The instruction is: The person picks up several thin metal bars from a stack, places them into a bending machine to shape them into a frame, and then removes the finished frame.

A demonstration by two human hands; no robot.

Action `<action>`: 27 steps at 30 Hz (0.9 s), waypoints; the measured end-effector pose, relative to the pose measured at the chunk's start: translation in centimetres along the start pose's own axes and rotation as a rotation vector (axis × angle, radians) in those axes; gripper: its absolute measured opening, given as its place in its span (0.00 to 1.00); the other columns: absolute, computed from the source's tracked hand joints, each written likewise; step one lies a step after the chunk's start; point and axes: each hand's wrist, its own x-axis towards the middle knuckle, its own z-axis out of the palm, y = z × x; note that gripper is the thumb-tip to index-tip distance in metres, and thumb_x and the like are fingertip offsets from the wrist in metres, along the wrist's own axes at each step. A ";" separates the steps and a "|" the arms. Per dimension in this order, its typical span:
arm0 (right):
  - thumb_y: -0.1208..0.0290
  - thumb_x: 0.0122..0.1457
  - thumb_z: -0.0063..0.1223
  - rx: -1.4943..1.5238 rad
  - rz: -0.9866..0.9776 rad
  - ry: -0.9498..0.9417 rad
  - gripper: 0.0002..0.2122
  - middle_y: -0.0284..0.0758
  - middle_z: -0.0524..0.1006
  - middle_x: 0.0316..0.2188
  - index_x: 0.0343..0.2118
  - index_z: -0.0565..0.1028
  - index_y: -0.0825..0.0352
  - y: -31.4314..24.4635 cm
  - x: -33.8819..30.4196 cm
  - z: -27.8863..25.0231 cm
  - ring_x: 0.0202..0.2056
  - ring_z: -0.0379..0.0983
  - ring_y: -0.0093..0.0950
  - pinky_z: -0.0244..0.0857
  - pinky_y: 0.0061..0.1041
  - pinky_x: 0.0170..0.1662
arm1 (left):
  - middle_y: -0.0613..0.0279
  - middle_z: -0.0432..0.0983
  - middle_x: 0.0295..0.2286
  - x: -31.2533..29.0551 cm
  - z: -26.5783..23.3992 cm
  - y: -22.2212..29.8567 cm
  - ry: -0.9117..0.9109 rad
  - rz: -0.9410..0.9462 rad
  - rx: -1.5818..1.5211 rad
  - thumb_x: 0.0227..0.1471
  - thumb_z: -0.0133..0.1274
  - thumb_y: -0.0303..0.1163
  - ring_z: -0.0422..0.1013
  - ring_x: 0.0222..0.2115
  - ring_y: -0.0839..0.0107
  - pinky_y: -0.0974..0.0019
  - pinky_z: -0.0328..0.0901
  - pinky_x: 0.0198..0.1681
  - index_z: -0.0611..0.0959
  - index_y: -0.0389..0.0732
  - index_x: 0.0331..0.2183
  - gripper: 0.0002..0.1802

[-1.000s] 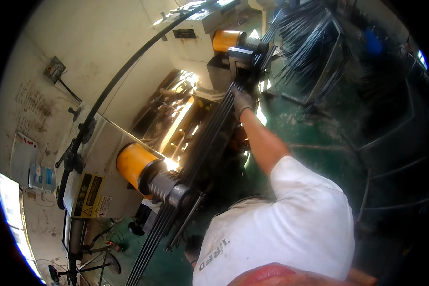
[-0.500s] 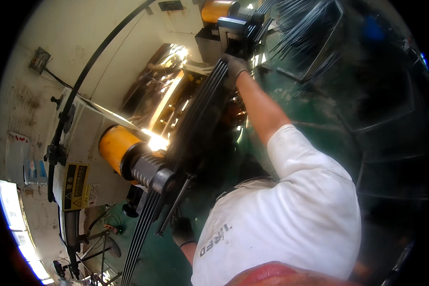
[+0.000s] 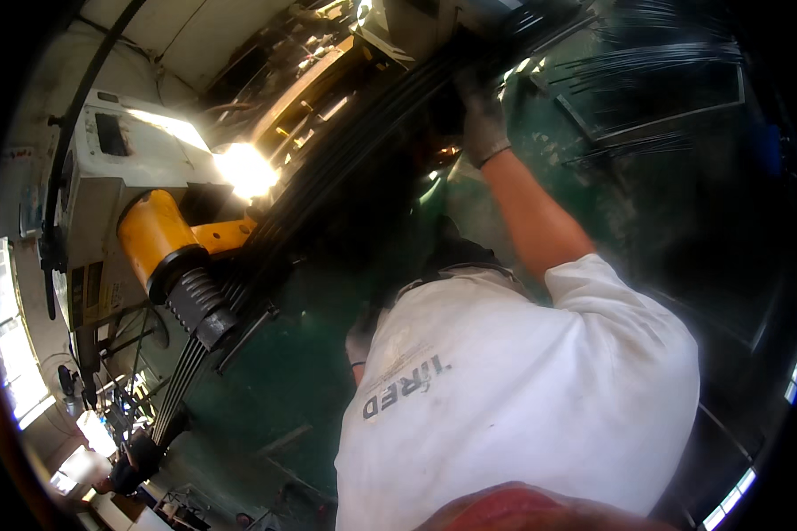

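A row of long dark metal rods runs slantwise across the machine, from the lower left up to the far right. My right hand, in a greyish glove, reaches far forward to the shadowed end of these rods. Its fingertips blur into the dark there, so their grip does not show. Close by my torso is my left hand, gloved too and partly covered by my white shirt. Its fingers are hidden. Left of it, a thin dark bar lies alongside the rods, apart from the hand.
A yellow cylinder with a black ribbed spring stands beside the rods at left. Bright light shines off the grey machine housing. More loose rods lie in a frame at far right. Another person is at lower left.
The view has turned, and the machine sits further up and left. My left hand has drawn back from the bar toward my torso. My right hand stays by the rods' far part.
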 end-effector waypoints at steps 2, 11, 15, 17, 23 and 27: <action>0.51 0.64 0.60 -0.403 -0.132 -0.189 0.24 0.38 0.83 0.41 0.48 0.78 0.73 3.9 -1.7 -2.2 0.41 0.79 0.35 0.70 0.36 0.45 | 0.53 0.79 0.51 1.8 0.3 2.4 0.001 0.055 0.047 0.60 0.51 0.54 0.76 0.51 0.55 0.54 0.71 0.52 0.86 0.45 0.45 0.25; 0.47 0.63 0.57 -0.625 0.852 -0.136 0.27 0.41 0.81 0.22 0.32 0.82 0.76 14.4 -11.0 -15.1 0.22 0.79 0.33 0.71 0.35 0.29 | 0.52 0.80 0.50 7.9 -8.5 3.7 -0.076 0.132 0.444 0.59 0.52 0.57 0.76 0.51 0.53 0.53 0.72 0.52 0.87 0.45 0.45 0.27; 0.45 0.64 0.56 -0.846 1.126 -0.190 0.28 0.45 0.82 0.28 0.34 0.83 0.73 19.9 -16.0 -23.2 0.24 0.78 0.33 0.71 0.35 0.29 | 0.52 0.81 0.50 10.5 -7.5 2.2 0.033 0.198 0.459 0.60 0.51 0.55 0.77 0.50 0.54 0.53 0.73 0.51 0.88 0.46 0.44 0.25; 0.48 0.65 0.55 -0.815 1.137 -0.108 0.25 0.49 0.82 0.32 0.33 0.83 0.72 17.8 -18.1 -23.5 0.30 0.79 0.37 0.71 0.40 0.32 | 0.52 0.81 0.49 12.8 -3.3 -1.3 0.390 0.182 0.220 0.62 0.49 0.51 0.77 0.50 0.56 0.54 0.74 0.49 0.88 0.46 0.44 0.23; 0.50 0.66 0.52 -0.510 1.280 -0.160 0.21 0.47 0.79 0.29 0.34 0.80 0.68 23.1 -17.9 -24.0 0.31 0.77 0.41 0.68 0.43 0.34 | 0.56 0.84 0.45 13.7 -2.9 3.2 -0.086 0.193 0.382 0.61 0.49 0.44 0.79 0.47 0.57 0.53 0.74 0.46 0.90 0.51 0.38 0.16; 0.57 0.65 0.55 -0.224 1.195 -0.102 0.16 0.40 0.79 0.25 0.35 0.79 0.69 24.1 -13.2 -20.5 0.23 0.73 0.33 0.67 0.35 0.26 | 0.52 0.84 0.42 13.4 -0.6 3.6 0.145 0.346 0.368 0.58 0.51 0.39 0.80 0.43 0.53 0.53 0.74 0.44 0.89 0.47 0.40 0.15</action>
